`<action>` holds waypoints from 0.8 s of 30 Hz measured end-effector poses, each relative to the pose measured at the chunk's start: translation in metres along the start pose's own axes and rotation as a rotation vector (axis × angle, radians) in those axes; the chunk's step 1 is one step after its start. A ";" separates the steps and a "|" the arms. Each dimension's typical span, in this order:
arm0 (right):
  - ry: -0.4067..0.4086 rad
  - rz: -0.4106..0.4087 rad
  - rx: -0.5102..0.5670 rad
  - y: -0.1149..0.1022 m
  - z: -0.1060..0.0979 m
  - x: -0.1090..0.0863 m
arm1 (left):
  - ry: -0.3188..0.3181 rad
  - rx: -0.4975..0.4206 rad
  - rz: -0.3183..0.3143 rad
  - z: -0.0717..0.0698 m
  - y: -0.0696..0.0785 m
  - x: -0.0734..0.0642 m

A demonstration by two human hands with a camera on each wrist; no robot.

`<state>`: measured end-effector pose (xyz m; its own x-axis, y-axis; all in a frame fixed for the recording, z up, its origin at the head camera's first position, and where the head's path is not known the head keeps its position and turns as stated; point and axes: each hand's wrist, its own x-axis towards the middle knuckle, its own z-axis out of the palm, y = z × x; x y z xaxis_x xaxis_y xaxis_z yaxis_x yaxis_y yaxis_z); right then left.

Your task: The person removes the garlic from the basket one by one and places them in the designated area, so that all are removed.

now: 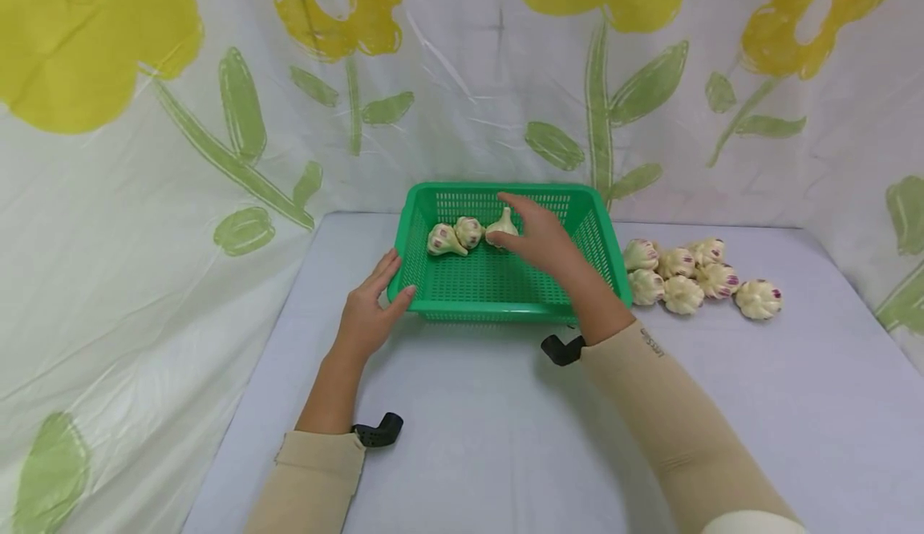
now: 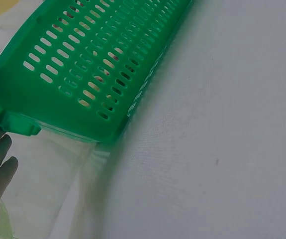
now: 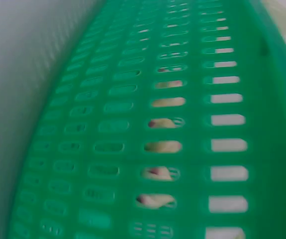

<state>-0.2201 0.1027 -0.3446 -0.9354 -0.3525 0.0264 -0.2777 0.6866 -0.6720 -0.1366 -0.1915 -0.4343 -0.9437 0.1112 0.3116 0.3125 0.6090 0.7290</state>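
A green perforated basket stands on the table, with three garlic bulbs inside: one at the left, one beside it and one with its stem pointing up. Over the basket, my right hand has thumb and fingers spread around that upright bulb; whether the thumb touches it I cannot tell. My left hand rests against the basket's front left corner, fingers straight along the outside. In the left wrist view some fingers show below the rim. The right wrist view shows the basket's slotted wall, with garlic behind it.
Several garlic bulbs lie grouped just right of the basket, with a single bulb farther right. A white curtain with yellow flowers hangs behind the table.
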 end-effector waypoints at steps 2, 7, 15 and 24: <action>-0.042 0.011 -0.019 0.001 0.005 0.007 | -0.001 0.000 -0.001 0.000 0.000 0.000; -0.149 0.051 -0.097 0.011 0.018 0.024 | -0.004 0.000 0.000 0.000 -0.001 0.000; -0.231 0.055 -0.125 0.027 0.029 0.032 | -0.005 0.002 0.008 -0.001 0.002 0.000; -0.320 0.069 -0.155 0.036 0.034 0.041 | -0.014 0.002 -0.010 -0.002 0.002 0.000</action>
<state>-0.2608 0.0914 -0.3924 -0.8443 -0.4662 -0.2643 -0.2691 0.7953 -0.5431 -0.1360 -0.1913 -0.4315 -0.9482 0.1163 0.2955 0.3028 0.6113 0.7311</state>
